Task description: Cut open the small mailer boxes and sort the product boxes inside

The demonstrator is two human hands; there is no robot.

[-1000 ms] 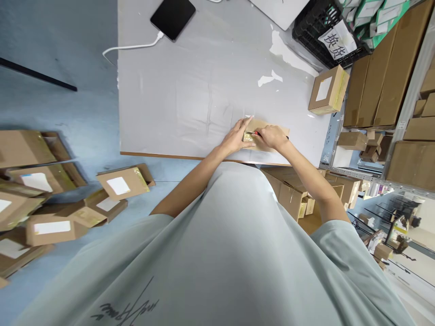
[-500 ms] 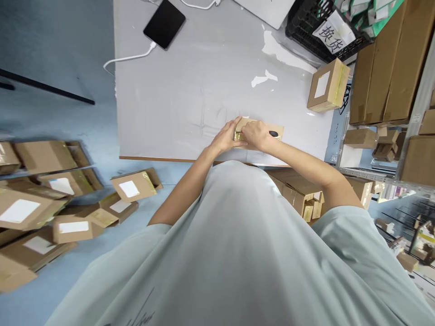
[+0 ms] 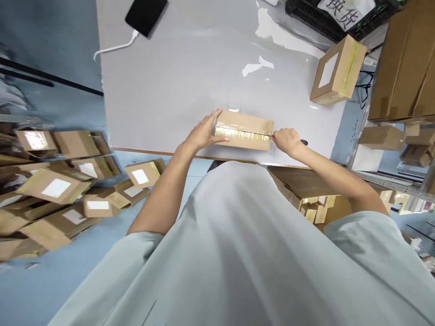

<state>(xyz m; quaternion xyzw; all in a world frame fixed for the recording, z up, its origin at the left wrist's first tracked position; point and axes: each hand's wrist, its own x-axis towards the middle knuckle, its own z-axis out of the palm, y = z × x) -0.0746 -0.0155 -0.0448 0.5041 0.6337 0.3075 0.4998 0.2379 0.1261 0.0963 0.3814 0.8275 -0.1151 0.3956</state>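
Note:
A small cardboard box sealed with clear yellowish tape lies at the table's front edge, and a dark slit runs along part of its taped seam. My left hand grips the box's left end, thumb on the near side and fingers on the far side. At the right end, my right hand is closed round a box cutter. Its black end sticks out behind the hand, and a bit of red shows at the fingertips by the seam. The blade itself is too small to make out.
On the grey table are a black tablet with a white cable and a taped carton. A black crate stands at the back right. Cartons lie piled on the floor at left; large boxes stand at right.
My right hand has moved right, from the box's left part to its right end, with the cutter. More of the taped seam shows. The view has shifted slightly.

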